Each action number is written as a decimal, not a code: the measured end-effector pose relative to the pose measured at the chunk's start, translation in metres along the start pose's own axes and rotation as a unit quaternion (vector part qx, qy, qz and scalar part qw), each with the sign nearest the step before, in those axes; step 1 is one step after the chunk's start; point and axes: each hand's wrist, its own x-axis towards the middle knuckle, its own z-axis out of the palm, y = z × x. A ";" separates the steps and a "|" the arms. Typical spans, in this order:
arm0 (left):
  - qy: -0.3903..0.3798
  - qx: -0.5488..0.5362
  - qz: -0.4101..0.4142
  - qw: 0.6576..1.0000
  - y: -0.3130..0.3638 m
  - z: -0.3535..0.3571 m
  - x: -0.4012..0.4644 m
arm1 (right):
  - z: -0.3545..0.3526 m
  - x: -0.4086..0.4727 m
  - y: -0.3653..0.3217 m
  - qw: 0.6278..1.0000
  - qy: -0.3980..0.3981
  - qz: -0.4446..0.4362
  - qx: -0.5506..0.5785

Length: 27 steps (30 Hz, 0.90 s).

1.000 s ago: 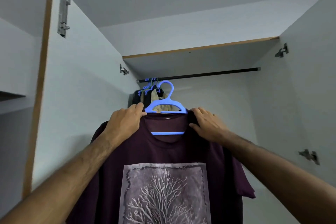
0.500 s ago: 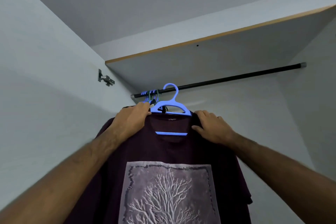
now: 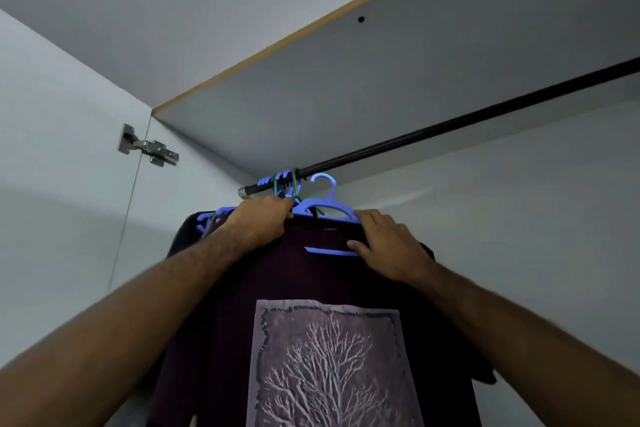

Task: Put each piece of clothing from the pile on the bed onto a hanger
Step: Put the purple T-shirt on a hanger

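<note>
Two hands hold a dark maroon T-shirt (image 3: pixel 311 288) on a blue hanger (image 3: pixel 325 208) up inside the wardrobe. The left hand (image 3: pixel 259 222) grips the left shoulder, fingers curled over it; the right hand (image 3: pixel 388 243) clasps the right shoulder, thumb on the hanger's crossbar. Its hook sits just beside the black rail (image 3: pixel 450 128), near other hangers (image 3: pixel 280 180).

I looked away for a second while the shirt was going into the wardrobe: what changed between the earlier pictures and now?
Both hands have raised the maroon T-shirt on its blue hanger closer to the black rail; the hook now sits just below it, not yet on. The left hand and right hand still grip the shoulders.
</note>
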 end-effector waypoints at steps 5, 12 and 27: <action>-0.025 0.096 0.003 0.995 0.009 0.034 0.043 | 0.045 0.027 0.031 0.999 -0.007 -0.030 0.033; -0.010 0.138 -0.043 0.989 -0.002 0.054 0.080 | 0.082 0.054 0.048 0.996 0.014 -0.041 0.079; 0.059 0.215 -0.078 0.972 0.004 0.053 0.109 | 0.094 0.085 0.046 0.990 0.040 -0.051 0.125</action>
